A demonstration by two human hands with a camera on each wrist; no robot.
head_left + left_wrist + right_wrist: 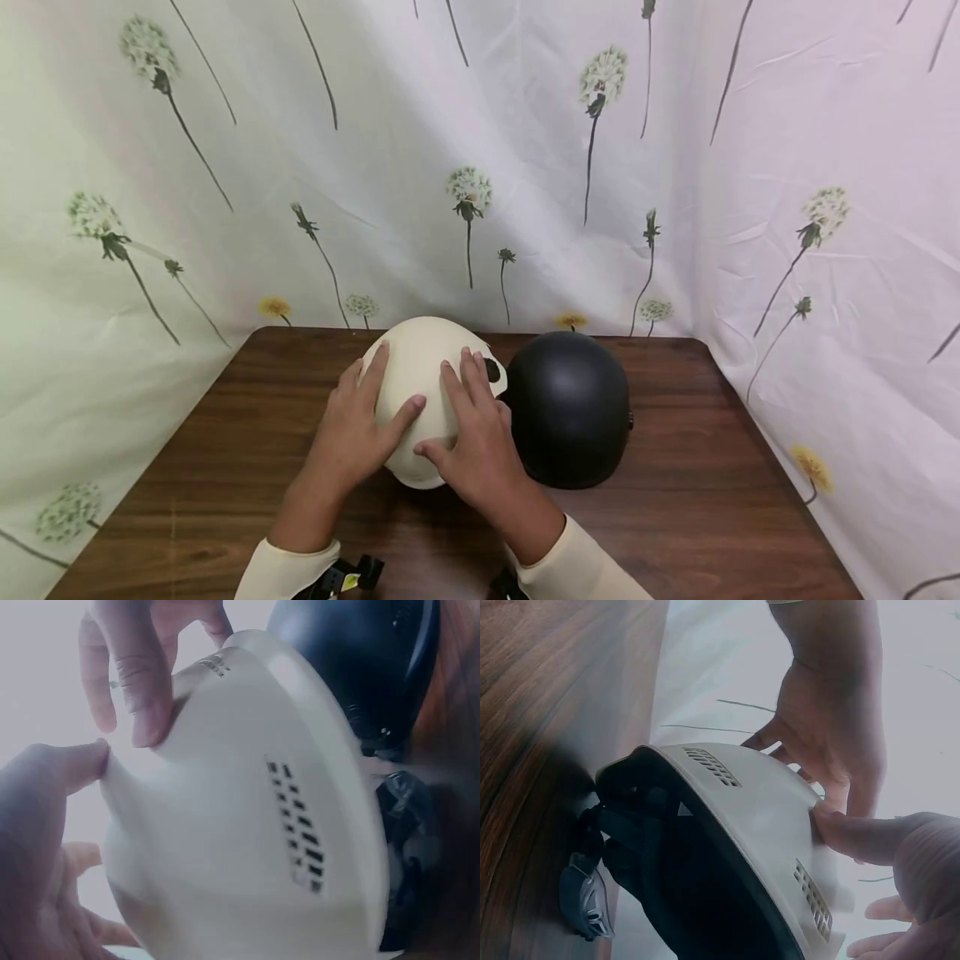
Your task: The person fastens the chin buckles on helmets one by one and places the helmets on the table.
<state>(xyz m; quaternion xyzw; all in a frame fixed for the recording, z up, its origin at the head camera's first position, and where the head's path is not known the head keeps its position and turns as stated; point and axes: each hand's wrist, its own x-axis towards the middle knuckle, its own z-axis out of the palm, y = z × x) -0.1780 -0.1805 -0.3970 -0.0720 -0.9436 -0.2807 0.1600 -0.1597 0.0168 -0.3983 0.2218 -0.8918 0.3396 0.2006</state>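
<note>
A cream helmet (417, 360) sits on the brown wooden table (697, 500), and both of my hands lie on its dome. My left hand (375, 402) covers its left side with fingers spread and fairly straight. My right hand (454, 410) lies flat over its near right side. In the left wrist view the cream helmet (247, 825) shows vent slots, with my thumb (64, 769) against it. The right wrist view shows the cream helmet (757, 799) tipped up, its dark lining (682, 892) and a strap buckle (585, 904) showing. A black helmet (570, 408) touches the cream one's right side.
A dandelion-print cloth (480, 167) hangs close behind the table and along both sides. Bare wood lies to the left, to the right and in front of the helmets.
</note>
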